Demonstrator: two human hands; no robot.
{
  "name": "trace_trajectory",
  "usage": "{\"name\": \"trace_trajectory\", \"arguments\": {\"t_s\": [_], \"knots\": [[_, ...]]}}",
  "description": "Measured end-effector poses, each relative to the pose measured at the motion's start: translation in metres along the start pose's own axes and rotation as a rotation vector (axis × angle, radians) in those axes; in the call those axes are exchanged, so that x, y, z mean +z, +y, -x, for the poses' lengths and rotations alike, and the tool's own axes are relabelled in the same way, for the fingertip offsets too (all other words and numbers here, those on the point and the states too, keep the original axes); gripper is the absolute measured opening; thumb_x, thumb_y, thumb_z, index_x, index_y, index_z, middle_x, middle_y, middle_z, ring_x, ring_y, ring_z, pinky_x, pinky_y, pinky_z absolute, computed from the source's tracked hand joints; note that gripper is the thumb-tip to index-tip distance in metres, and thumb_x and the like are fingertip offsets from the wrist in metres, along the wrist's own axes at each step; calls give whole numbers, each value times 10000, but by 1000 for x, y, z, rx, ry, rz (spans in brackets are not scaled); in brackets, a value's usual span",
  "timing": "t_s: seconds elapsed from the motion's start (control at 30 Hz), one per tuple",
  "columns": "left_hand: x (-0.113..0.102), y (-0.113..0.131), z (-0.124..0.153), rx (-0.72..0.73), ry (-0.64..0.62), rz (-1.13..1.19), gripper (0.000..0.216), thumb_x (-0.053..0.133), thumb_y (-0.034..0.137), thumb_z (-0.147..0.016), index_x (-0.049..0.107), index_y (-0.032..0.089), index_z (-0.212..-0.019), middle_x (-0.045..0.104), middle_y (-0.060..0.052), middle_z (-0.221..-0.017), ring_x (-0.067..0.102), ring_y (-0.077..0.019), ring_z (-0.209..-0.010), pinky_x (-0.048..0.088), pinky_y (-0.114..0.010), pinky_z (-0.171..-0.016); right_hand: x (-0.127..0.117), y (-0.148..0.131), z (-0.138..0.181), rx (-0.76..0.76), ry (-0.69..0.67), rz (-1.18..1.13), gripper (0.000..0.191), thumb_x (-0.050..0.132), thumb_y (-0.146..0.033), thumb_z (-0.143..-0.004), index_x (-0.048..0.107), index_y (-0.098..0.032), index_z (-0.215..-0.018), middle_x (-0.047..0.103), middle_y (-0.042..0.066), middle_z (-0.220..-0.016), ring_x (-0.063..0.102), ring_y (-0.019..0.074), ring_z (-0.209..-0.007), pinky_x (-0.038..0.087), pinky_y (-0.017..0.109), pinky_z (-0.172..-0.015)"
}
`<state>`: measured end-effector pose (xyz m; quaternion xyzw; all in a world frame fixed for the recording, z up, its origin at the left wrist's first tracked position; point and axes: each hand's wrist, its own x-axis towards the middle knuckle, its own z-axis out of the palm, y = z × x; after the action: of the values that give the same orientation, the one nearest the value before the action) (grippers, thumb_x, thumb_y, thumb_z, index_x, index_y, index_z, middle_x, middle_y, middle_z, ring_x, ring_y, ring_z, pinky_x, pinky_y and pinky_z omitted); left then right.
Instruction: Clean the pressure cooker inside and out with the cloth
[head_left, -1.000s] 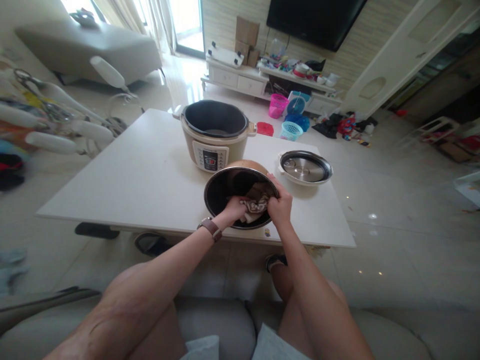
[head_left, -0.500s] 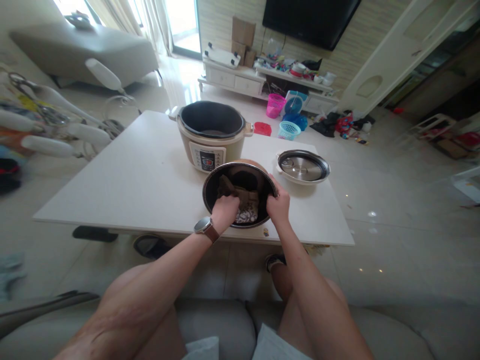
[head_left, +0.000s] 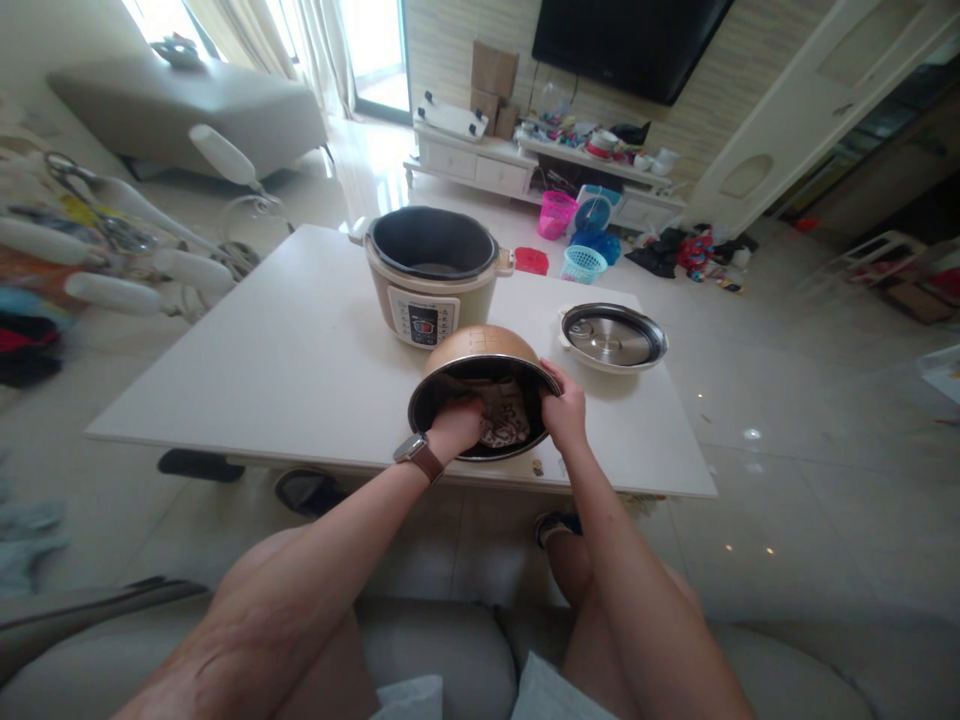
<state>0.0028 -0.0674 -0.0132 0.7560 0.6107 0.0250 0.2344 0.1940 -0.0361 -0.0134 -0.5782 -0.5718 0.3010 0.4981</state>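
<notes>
An inner pot [head_left: 480, 345], copper-coloured outside and dark inside, is tilted with its mouth toward me over the table's front edge. My right hand [head_left: 564, 408] grips its right rim, thumb inside. Reaching into the mouth, my left hand [head_left: 456, 425] is closed on a brown and patterned cloth [head_left: 504, 412] pressed against the inside; its fingertips are partly hidden. Behind the pot stands the cooker body [head_left: 379, 290], open-topped, with a control panel on its front. The cooker's lid [head_left: 615, 345] lies inner side up at the right.
The white table [head_left: 225, 370] carries all of these. Beyond it on the floor are a pink basket [head_left: 556, 215], a light blue basket [head_left: 583, 264] and several bags. A white lamp-like fixture [head_left: 221, 155] stands at the left. My knees are below the near edge.
The inner pot has tipped further toward me, so more of its copper outside shows. My left hand and the cloth sit deeper in shadow inside it. The view has shifted slightly.
</notes>
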Motion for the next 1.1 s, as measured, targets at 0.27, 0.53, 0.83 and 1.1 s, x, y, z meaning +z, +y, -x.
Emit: {"name": "trace_trajectory", "arguments": {"t_s": [0.27, 0.53, 0.83, 1.1], "knots": [[-7, 2, -3, -36, -32, 23, 398, 542, 67, -954, 810, 157, -1234, 769, -168, -1298, 727, -297, -1230, 555, -357, -1070, -10, 9, -6, 106, -45, 88, 637, 588, -176, -696, 731, -175, -1317, 792, 117, -1262, 707, 303, -1250, 531, 482, -1122], [-8, -2, -4, -18, -28, 50, 400, 560, 61, -927, 827, 164, -1206, 778, -162, -1282, 734, -294, -1208, 561, -348, -1061, -17, 7, -8, 21, -158, 190, 596, 521, -217, -675, 785, -186, -1208, 808, 83, -1201, 722, 300, -1164, 539, 448, -1070], [-1, 5, -2, 32, -39, 112, 359, 627, 76, -873, 845, 226, -1116, 818, -118, -1174, 763, -284, -1155, 569, -330, -1020, -27, -6, -10, -4, -145, 322, 412, 525, -274, -808, 831, -237, -1082, 827, 56, -1079, 731, 302, -1058, 548, 413, -975], [-1, -1, -5, -15, -61, 159, 391, 658, 111, -888, 817, 223, -1228, 800, -131, -1253, 739, -288, -1220, 553, -317, -1034, -11, 4, -7, 2, -80, 181, 437, 528, -312, -787, 813, -202, -1100, 821, 48, -1043, 713, 289, -1019, 545, 430, -1008]]}}
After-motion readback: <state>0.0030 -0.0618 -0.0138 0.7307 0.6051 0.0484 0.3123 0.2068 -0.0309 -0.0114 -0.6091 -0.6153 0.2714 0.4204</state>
